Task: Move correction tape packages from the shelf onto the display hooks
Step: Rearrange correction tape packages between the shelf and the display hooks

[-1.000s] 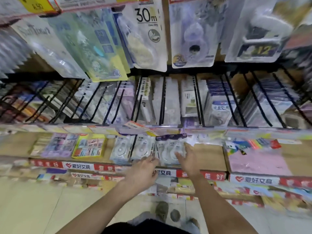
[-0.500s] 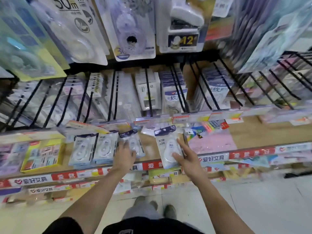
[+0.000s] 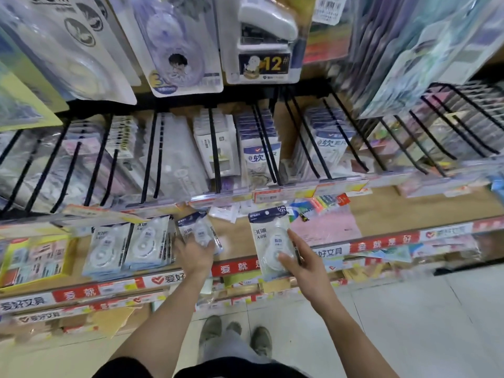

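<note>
holding: the right hand point(image 3: 305, 264) grips one correction tape package point(image 3: 270, 240), thumb across the clear blister, fingers behind the card, the package upright and raised over the front edge of the wooden shelf point(image 3: 409, 211).
left hand: the left hand point(image 3: 195, 253) is on a second correction tape package point(image 3: 197, 231) that lies tilted on the shelf; the fingertips are blurred, so whether they pinch it or only press on it i cannot tell.
packages left on shelf: two stacks of the same packages point(image 3: 128, 245) lie flat side by side just left of the left hand.
display hooks: black display hooks point(image 3: 215, 151) jut out in a row above the shelf, most carrying hanging stationery packs; price tags line their tips.
upper row: bigger blister cards hang overhead, among them a stapler pack point(image 3: 263, 39) marked 12.
shelf, right part: a pink sheet point(image 3: 327, 227) lies near the held package.
below: red and white shelf-edge strips point(image 3: 381, 241), pale floor tiles, and the person's shoes point(image 3: 237, 336).
</note>
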